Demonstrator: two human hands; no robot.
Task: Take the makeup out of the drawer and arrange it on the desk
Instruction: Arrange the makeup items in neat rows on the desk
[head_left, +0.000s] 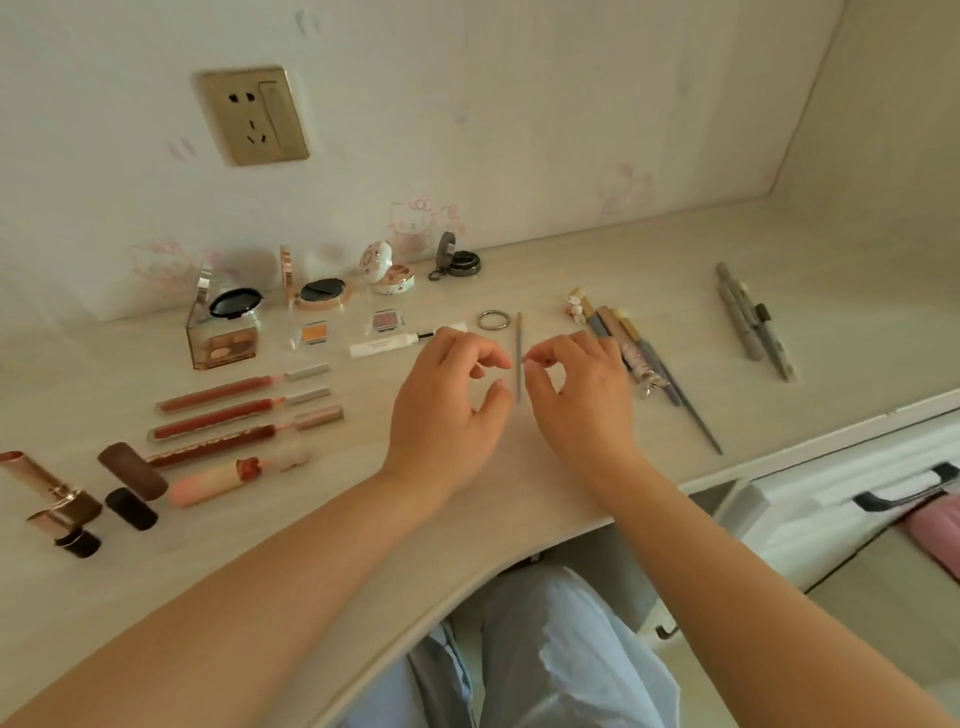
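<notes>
While thin pencil (519, 358) lies between them | left hand (447, 410), right hand (576, 400) pinch it

Pale cartoon-print wall (467, 130) with brass socket (253, 117) behind light wood-grain desk (519, 493)

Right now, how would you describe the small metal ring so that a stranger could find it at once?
Start at the gold wall socket, then drop to the pale desk. The small silver metal ring lies flat just beyond the two hands, left of the thin grey pencil. It is the only open loop there.
</notes>
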